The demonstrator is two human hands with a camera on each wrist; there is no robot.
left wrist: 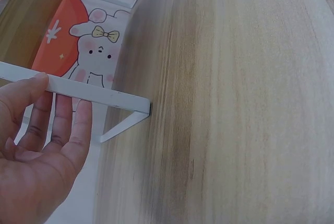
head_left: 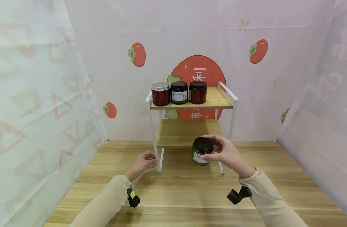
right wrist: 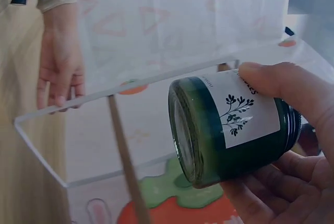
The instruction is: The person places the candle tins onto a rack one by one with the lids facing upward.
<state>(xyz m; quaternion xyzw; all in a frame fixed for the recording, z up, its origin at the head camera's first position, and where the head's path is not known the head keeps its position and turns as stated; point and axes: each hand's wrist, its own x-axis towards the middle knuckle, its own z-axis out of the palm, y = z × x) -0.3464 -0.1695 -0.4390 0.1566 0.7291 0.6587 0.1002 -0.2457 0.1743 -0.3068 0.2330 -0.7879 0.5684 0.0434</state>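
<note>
A green glass candle jar (head_left: 200, 153) with a black lid and a white label is in my right hand (head_left: 226, 154), thumb on the label side and fingers behind. In the head view it is in front of the two-tier rack's lower shelf (head_left: 187, 132); the right wrist view shows its glass base and plant-print label (right wrist: 245, 112). My left hand (head_left: 143, 164) pinches the rack's white front left leg (left wrist: 99, 92) low down, thumb on one side and fingers on the other. On the top shelf (head_left: 216, 97) stand a silver-lidded red jar (head_left: 161, 96), a black-lidded green jar (head_left: 179, 94) and a black-lidded red jar (head_left: 197, 94).
The rack stands on a wood-grain table (head_left: 185, 195), near a printed back cloth (head_left: 116, 72). Pale cloth walls (head_left: 34, 126) rise at both sides. The front right leg (head_left: 222, 167) of the rack is close to my right hand.
</note>
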